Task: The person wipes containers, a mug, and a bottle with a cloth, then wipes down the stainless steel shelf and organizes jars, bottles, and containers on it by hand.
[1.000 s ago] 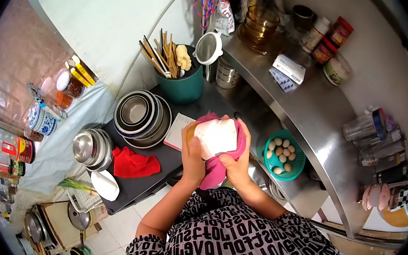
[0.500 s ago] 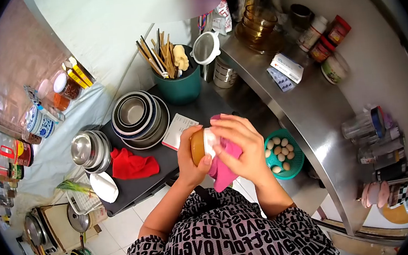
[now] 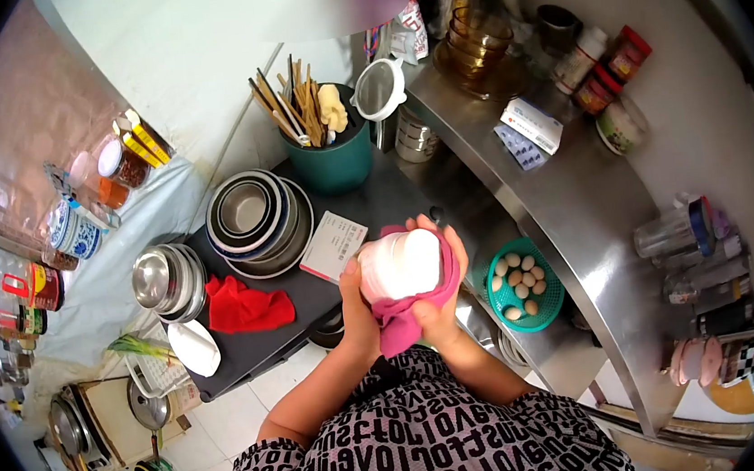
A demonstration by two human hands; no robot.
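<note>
A jar (image 3: 389, 266) with a white, overexposed top is held in front of my chest, its bright end turned toward the camera. My left hand (image 3: 359, 314) wraps around its left side. On the other side my right hand (image 3: 446, 315) presses a pink cloth (image 3: 397, 326) against the jar, thumb in front and fingers curled behind. The cloth covers the jar's right side and hangs below it. Just beyond my left hand, a white printed box (image 3: 335, 247) lies on the dark table (image 3: 251, 346).
Stacked metal basins (image 3: 248, 216), smaller bowls (image 3: 159, 279) and a red cloth (image 3: 249, 304) lie on the table. Behind them stands a green bucket (image 3: 329, 160) of chopsticks. At right, a teal basket (image 3: 547, 305) holds several eggs beside the curved steel shelf (image 3: 582, 243).
The jar has turned from showing its amber body to showing its white end. My right hand has moved from over the lid to the jar's right side with the pink cloth.
</note>
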